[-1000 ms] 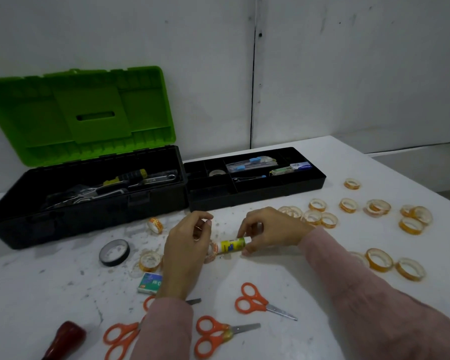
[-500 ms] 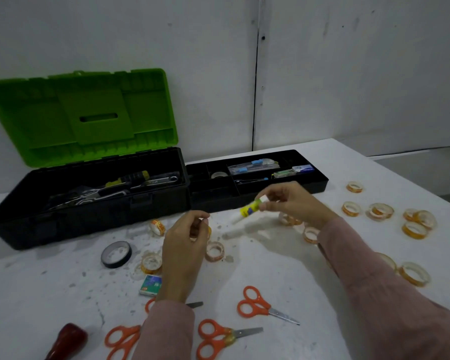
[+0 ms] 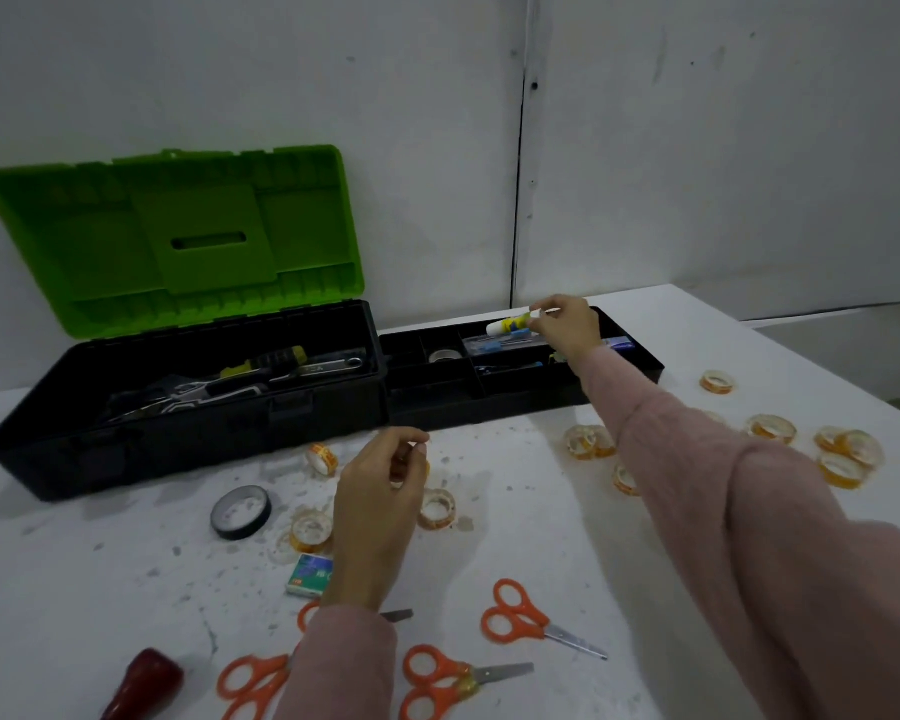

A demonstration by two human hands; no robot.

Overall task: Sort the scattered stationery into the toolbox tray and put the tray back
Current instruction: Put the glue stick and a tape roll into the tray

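The right hand (image 3: 567, 327), pinching the glue stick (image 3: 510, 323), has carried it from the table up over the tray's (image 3: 640, 368) back compartment; release seems next; the left hand (image 3: 380, 491) hovers before the tray, fingers loosely curled, empty.

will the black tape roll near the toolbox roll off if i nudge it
Probably not: the black tape roll lies flat on its side on the table, so a nudge should slide it. Its hollow ring shape suggests it is light. Tipped onto its edge, it could roll.
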